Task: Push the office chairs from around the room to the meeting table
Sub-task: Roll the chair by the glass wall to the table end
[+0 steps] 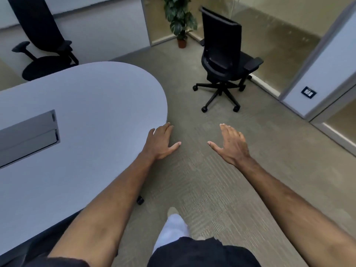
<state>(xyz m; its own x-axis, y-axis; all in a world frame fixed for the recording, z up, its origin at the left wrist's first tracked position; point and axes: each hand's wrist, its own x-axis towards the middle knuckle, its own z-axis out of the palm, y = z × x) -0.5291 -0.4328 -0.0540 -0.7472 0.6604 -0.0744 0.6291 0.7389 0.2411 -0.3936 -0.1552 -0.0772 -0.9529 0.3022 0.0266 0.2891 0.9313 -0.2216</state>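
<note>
Head view, looking forward and down: both bare arms reach out ahead over the floor, and the black mesh-backed office chair with armrests and a five-castor base (224,60) stands straight ahead and slightly to the right, well apart from both hands, near the corner where the frosted glass partition walls (279,35) meet. Its tall backrest rises upright and is turned toward the camera, the seat facing away to the right, so the back is the side nearest to a push. The right hand (230,144) is spread open, palm down and thumb out, holding nothing, and lies nearer the line to that chair; the left hand (160,142) is likewise open and empty, its fingers at or just over the rounded end of the pale grey oval meeting surface (86,105), though contact cannot be told. That surface fills the left of the view, with a grey metal cable hatch (28,135) set into it. A second black office chair with a padded armrest (44,47) sits beyond the far edge of the surface at upper left. A potted green plant in a terracotta pot (180,18) stands in the far corner, just left of the first chair. Beige ribbed carpet (202,180) lies bare between hands and chair, so the approach looks unobstructed; the chair would likely need steering leftward around the rounded end.
</note>
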